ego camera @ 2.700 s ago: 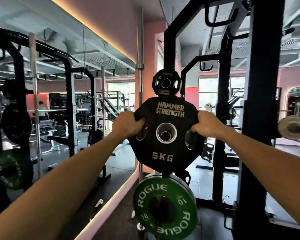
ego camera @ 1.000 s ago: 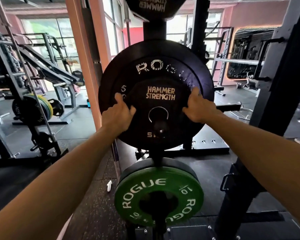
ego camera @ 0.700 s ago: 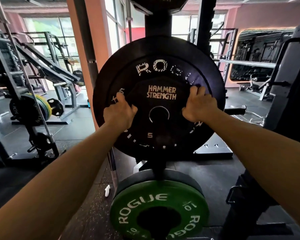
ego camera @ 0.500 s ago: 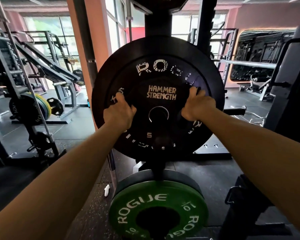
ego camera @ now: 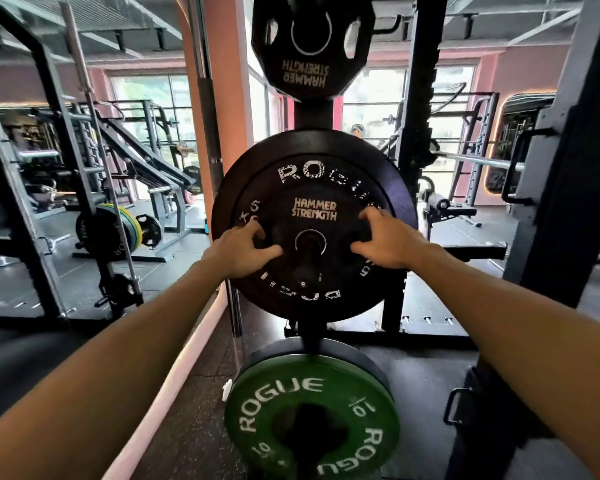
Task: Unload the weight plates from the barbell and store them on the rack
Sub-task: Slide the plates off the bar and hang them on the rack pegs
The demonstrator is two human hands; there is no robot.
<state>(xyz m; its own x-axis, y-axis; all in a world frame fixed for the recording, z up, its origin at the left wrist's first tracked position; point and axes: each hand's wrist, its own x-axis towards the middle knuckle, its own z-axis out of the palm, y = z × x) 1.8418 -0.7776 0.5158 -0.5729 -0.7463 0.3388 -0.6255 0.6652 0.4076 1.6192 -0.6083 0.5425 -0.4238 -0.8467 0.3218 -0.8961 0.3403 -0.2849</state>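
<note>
The small Hammer Strength plate [ego camera: 312, 233] sits on the rack's middle peg [ego camera: 309, 263], against the bigger Rogue plate [ego camera: 392, 188]. Left hand [ego camera: 241, 251] and right hand [ego camera: 387, 239] rest spread-fingered on its face, gripping nothing. If it isn't seated fully, it could slide off the peg once released.

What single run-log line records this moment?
small Hammer Strength plate on rack peg | left hand, right hand touching it, fingers spread

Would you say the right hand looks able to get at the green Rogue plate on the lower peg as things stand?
Probably yes. The green plate hangs face-out directly below, nothing covering its front, and the right hand rests with spread fingers on the small Hammer Strength plate, holding nothing.
</note>
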